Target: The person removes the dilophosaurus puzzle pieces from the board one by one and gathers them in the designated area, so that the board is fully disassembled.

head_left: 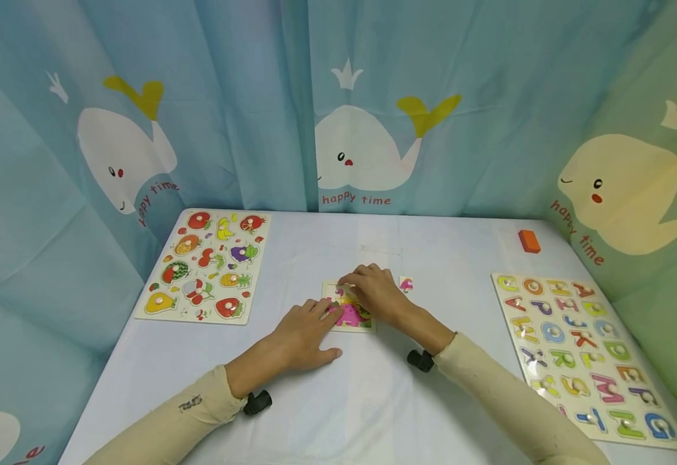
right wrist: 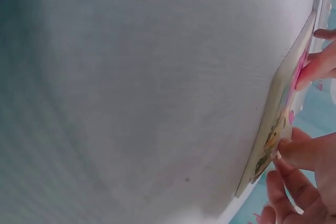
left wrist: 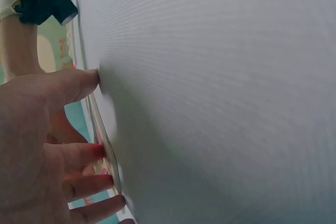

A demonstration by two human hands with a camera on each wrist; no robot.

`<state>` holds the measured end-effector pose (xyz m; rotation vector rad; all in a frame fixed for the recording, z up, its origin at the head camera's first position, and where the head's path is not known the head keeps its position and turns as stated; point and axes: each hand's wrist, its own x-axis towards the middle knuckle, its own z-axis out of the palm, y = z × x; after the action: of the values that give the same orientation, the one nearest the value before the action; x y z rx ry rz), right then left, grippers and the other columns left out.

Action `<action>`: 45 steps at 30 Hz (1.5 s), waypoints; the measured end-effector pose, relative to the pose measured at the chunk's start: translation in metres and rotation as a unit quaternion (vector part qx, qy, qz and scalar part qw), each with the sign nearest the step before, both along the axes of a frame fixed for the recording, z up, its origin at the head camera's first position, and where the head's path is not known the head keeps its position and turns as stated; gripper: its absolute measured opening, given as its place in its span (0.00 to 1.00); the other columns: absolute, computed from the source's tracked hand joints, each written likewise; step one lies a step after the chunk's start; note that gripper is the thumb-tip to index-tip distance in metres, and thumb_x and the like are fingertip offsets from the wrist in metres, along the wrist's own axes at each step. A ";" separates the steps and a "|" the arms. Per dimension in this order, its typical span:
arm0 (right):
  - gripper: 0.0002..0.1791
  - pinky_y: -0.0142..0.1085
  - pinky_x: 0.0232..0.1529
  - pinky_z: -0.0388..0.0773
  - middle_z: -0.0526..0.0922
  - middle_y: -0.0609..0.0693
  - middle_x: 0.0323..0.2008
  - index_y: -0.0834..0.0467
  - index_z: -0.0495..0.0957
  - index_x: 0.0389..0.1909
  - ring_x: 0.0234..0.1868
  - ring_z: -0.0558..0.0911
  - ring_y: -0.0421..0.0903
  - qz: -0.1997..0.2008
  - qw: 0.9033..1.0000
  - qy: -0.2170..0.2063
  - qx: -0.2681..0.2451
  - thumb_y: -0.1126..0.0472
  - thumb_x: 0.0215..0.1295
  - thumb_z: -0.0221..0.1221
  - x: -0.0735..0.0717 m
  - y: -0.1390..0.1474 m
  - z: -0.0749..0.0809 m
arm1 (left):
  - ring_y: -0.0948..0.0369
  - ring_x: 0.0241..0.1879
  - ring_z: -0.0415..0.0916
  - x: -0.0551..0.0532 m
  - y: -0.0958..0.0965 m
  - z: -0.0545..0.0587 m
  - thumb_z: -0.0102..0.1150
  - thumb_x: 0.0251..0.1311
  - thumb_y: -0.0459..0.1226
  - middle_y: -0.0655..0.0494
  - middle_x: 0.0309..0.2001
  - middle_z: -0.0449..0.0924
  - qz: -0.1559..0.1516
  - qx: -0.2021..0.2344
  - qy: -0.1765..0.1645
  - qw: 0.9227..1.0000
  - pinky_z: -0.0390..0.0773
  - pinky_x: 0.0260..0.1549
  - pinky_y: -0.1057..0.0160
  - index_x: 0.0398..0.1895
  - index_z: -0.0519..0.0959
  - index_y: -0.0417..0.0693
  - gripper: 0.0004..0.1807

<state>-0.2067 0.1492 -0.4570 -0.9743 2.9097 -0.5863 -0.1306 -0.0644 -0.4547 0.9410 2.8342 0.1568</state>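
puzzle board: small, lying flat on the white table (head_left: 448, 284), the puzzle board (head_left: 346, 330) is sitting between the two hands and is showing a pink figure; its outline is looking nearly square, so no long axis is standing out.

loose piece: the pink-and-white loose piece (head_left: 406, 283) is lying just beyond the right hand (head_left: 377, 294), on that hand's right side, apart from the board; the right hand is being the nearer of the two, the left hand (head_left: 306, 336) lying on the board's other side.

right hand: reaching over the board's upper right part from the right, its knuckles are hiding that corner in the head view; thumb (right wrist: 302, 150) and fingers are bending together at the board's edge, but whether they are pinching another piece one cannot tell.

left hand: fingers are extending, slightly spread and unclenched, grasping nothing; fingertips (left wrist: 97, 153) are touching the board along its near left part, while the left thumb (left wrist: 73, 86) is pointing away from them, apart from the board.

surroundings: the fruit board (head_left: 182, 303) is lying well apart to the left; the letter board (head_left: 648, 442) and the orange block (head_left: 529, 241) are lying well apart to the right.
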 end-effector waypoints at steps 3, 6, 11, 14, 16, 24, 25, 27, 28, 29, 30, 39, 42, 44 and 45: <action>0.16 0.49 0.56 0.78 0.84 0.53 0.50 0.52 0.85 0.58 0.55 0.82 0.54 0.009 1.000 -0.005 -0.009 0.68 0.74 0.62 -0.001 0.000 0.001 | 0.49 0.70 0.68 0.000 0.000 0.000 0.60 0.68 0.63 0.47 0.75 0.68 0.002 -0.002 -0.001 1.000 0.76 0.63 0.47 0.79 0.68 0.51 0.43; 0.16 0.48 0.60 0.82 0.83 0.55 0.49 0.55 0.85 0.58 0.53 0.83 0.53 0.015 1.000 -0.020 -0.016 0.70 0.74 0.61 -0.001 0.000 0.001 | 0.50 0.70 0.68 0.000 0.000 0.000 0.60 0.69 0.63 0.48 0.75 0.68 0.002 -0.004 -0.003 1.000 0.76 0.63 0.47 0.79 0.68 0.51 0.43; 0.16 0.45 0.59 0.84 0.82 0.55 0.49 0.55 0.84 0.59 0.52 0.85 0.52 0.013 1.000 -0.028 -0.003 0.70 0.75 0.60 -0.003 -0.001 0.002 | 0.50 0.70 0.68 0.000 0.001 0.000 0.61 0.69 0.63 0.48 0.75 0.67 0.003 -0.002 -0.009 1.000 0.75 0.64 0.47 0.80 0.67 0.51 0.43; 0.16 0.45 0.58 0.84 0.82 0.55 0.49 0.56 0.83 0.60 0.51 0.85 0.52 0.011 0.999 -0.030 0.005 0.69 0.76 0.60 -0.003 -0.001 0.004 | 0.50 0.70 0.68 0.000 0.001 0.000 0.61 0.69 0.62 0.48 0.75 0.67 0.003 0.001 -0.010 1.000 0.75 0.64 0.47 0.80 0.67 0.51 0.43; 0.16 0.46 0.57 0.85 0.82 0.54 0.48 0.56 0.81 0.60 0.50 0.86 0.52 0.006 0.999 -0.040 0.005 0.69 0.76 0.60 -0.002 0.000 0.006 | 0.50 0.70 0.68 0.000 0.001 0.000 0.62 0.68 0.62 0.48 0.74 0.67 0.003 0.003 -0.011 1.000 0.76 0.64 0.47 0.80 0.67 0.51 0.43; 0.11 0.46 0.55 0.83 0.82 0.53 0.44 0.59 0.77 0.56 0.46 0.82 0.49 0.006 0.996 -0.088 -0.036 0.68 0.77 0.58 -0.001 0.005 0.019 | 0.49 0.70 0.68 0.001 0.002 0.001 0.61 0.69 0.62 0.47 0.75 0.67 0.005 0.003 -0.013 1.000 0.75 0.64 0.47 0.80 0.67 0.50 0.43; 0.10 0.47 0.55 0.83 0.83 0.53 0.44 0.60 0.76 0.55 0.46 0.82 0.50 0.006 0.995 -0.092 -0.046 0.69 0.77 0.58 -0.001 0.006 0.021 | 0.49 0.70 0.68 0.001 0.002 0.001 0.61 0.69 0.62 0.47 0.75 0.67 0.005 0.003 -0.013 1.000 0.75 0.64 0.47 0.80 0.68 0.50 0.43; 0.09 0.48 0.55 0.83 0.84 0.54 0.44 0.61 0.76 0.52 0.48 0.83 0.51 0.004 0.993 -0.096 -0.071 0.70 0.76 0.59 -0.001 0.009 0.026 | 0.49 0.69 0.69 0.001 0.002 0.002 0.62 0.69 0.61 0.47 0.74 0.67 0.004 0.004 -0.010 1.000 0.76 0.63 0.46 0.79 0.68 0.50 0.43; 0.08 0.48 0.55 0.83 0.84 0.54 0.44 0.61 0.76 0.51 0.48 0.84 0.52 0.003 0.992 -0.094 -0.081 0.71 0.75 0.60 -0.003 0.012 0.029 | 0.49 0.69 0.69 0.001 0.002 0.002 0.62 0.69 0.61 0.47 0.74 0.67 0.004 0.003 -0.009 1.000 0.76 0.63 0.47 0.79 0.68 0.50 0.43; 0.07 0.49 0.55 0.83 0.84 0.54 0.44 0.61 0.77 0.49 0.49 0.84 0.52 0.003 0.992 -0.091 -0.092 0.71 0.75 0.60 -0.004 0.017 0.033 | 0.49 0.69 0.69 0.001 0.002 0.002 0.62 0.68 0.61 0.47 0.74 0.67 0.004 0.003 -0.009 1.000 0.76 0.63 0.47 0.79 0.68 0.50 0.43; 0.06 0.49 0.54 0.84 0.85 0.55 0.44 0.62 0.77 0.48 0.49 0.84 0.53 0.000 0.991 -0.088 -0.102 0.71 0.74 0.61 -0.006 0.022 0.037 | 0.49 0.69 0.69 0.001 0.002 0.002 0.62 0.68 0.61 0.47 0.75 0.67 0.005 0.002 -0.009 1.000 0.76 0.63 0.47 0.79 0.68 0.50 0.43; 0.03 0.45 0.49 0.80 0.84 0.55 0.43 0.62 0.80 0.46 0.47 0.82 0.52 -0.063 0.987 -0.116 -0.089 0.69 0.76 0.60 -0.022 0.105 0.070 | 0.49 0.70 0.68 0.003 0.002 0.000 0.63 0.68 0.61 0.47 0.75 0.67 0.009 0.008 -0.017 1.000 0.75 0.64 0.46 0.80 0.67 0.50 0.43; 0.03 0.38 0.47 0.79 0.84 0.55 0.42 0.64 0.80 0.45 0.46 0.81 0.51 -0.063 0.984 -0.148 -0.073 0.70 0.76 0.60 -0.024 0.133 0.070 | 0.49 0.70 0.69 0.003 0.001 -0.001 0.63 0.68 0.61 0.46 0.75 0.67 0.006 0.012 -0.014 1.000 0.75 0.64 0.47 0.80 0.67 0.50 0.43; 0.03 0.34 0.45 0.78 0.84 0.56 0.41 0.65 0.80 0.45 0.44 0.80 0.50 -0.064 0.980 -0.176 -0.069 0.70 0.75 0.60 -0.025 0.147 0.066 | 0.49 0.70 0.69 0.003 0.001 -0.001 0.63 0.68 0.61 0.46 0.75 0.67 0.005 0.015 -0.012 1.000 0.75 0.64 0.46 0.80 0.67 0.49 0.43; 0.03 0.33 0.43 0.77 0.84 0.56 0.42 0.65 0.80 0.45 0.44 0.80 0.49 -0.063 0.977 -0.191 -0.070 0.70 0.75 0.60 -0.026 0.153 0.063 | 0.48 0.70 0.69 0.003 0.001 -0.001 0.63 0.68 0.61 0.46 0.75 0.67 0.004 0.017 -0.012 1.000 0.75 0.64 0.46 0.80 0.67 0.49 0.43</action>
<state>-0.2332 0.3023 -0.3937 -0.6047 2.6234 -0.8862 -0.1279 -0.0630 -0.4554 0.9282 2.8227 0.2156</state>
